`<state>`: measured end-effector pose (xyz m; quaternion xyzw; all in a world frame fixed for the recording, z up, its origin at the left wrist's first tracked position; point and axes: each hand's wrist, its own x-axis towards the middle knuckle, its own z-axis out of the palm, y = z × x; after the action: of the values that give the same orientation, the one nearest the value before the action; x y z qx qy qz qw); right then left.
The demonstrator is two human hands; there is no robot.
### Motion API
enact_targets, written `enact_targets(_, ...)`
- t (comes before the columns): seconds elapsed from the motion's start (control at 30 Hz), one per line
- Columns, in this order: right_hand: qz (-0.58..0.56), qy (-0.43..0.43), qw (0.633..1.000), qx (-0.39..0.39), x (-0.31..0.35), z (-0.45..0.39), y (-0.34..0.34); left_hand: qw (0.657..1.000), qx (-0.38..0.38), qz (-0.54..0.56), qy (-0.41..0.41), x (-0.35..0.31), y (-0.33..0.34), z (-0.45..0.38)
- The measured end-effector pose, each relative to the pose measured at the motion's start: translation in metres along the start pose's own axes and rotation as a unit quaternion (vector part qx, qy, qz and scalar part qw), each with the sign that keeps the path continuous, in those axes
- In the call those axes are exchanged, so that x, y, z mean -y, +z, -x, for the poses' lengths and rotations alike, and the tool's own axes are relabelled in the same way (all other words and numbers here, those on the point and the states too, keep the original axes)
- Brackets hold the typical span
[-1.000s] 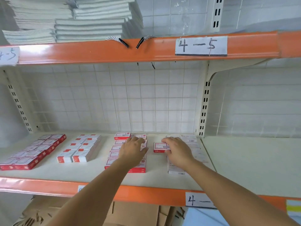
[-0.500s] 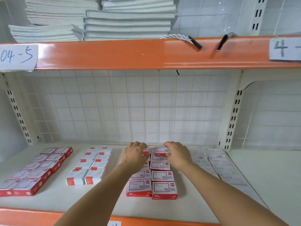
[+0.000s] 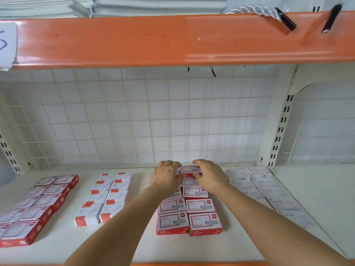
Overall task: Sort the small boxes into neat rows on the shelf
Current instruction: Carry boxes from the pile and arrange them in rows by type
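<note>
Red-and-white boxes lie in double rows running from the near edge of the cream shelf (image 3: 134, 244) toward the far wire-grid back panel (image 3: 134, 121). Both hands reach to the far end of the middle rows (image 3: 189, 212). The right hand (image 3: 210, 176) has its fingers curled over the far box (image 3: 190, 169) of the right-hand row, its thumb against the box's near side, so it grasps that box. The left hand (image 3: 167, 176) rests with bent fingers on the far end of the left-hand row, touching the same box's left edge; whether it grips anything I cannot tell. Nearer in these rows, pairs of boxes sit side by side, touching, labels up, with the nearest pair close to the shelf's front edge.

Left of them, apart, is a double row of whiter boxes (image 3: 107, 198) with red ends. At the far left is another double row of red boxes (image 3: 36, 206), angled slightly. Right of the hands, pale boxes (image 3: 265, 191) printed "STAPLES" run in two rows beside the slotted upright (image 3: 278, 135).

Above, an orange beam (image 3: 153, 39) carries a paper label (image 3: 7, 45) at its left end. A twisted white cord (image 3: 257, 11) with black tips hangs over the beam at the right, and stacked pale booklets (image 3: 134, 5) rest on the upper shelf.
</note>
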<state>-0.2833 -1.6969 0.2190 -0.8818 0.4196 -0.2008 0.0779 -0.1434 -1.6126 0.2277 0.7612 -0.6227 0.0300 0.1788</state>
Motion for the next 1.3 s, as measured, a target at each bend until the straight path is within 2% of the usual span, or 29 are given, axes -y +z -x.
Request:
enact_targets(0.2, 0.061, 0.000, 0.998, -0.017, -0.029, 0.024, -0.023, 0.999, 0.002, 0.007, 0.047, -0.033, 0.007, -0.008)
enact_targets(0.37, 0.094, 0.026, 0.995, -0.014, -0.075, 0.068, -0.057, 0.995, 0.011, 0.022, 0.092, -0.090, 0.022, -0.009)
enact_targets(0.57, 0.151, 0.076, 0.985, -0.015, -0.147, 0.141, -0.103, 0.985, 0.043, 0.056, 0.160, -0.186, 0.043, 0.001)
enact_targets(0.97, 0.172, 0.231, 0.956, -0.052, -0.287, 0.310, -0.191, 0.948, 0.088, 0.076, 0.295, -0.400, 0.093, 0.053)
enact_targets(1.3, 0.197, 0.312, 0.927, -0.072, -0.378, 0.400, -0.236, 0.918, 0.109, 0.085, 0.371, -0.536, 0.140, 0.059)
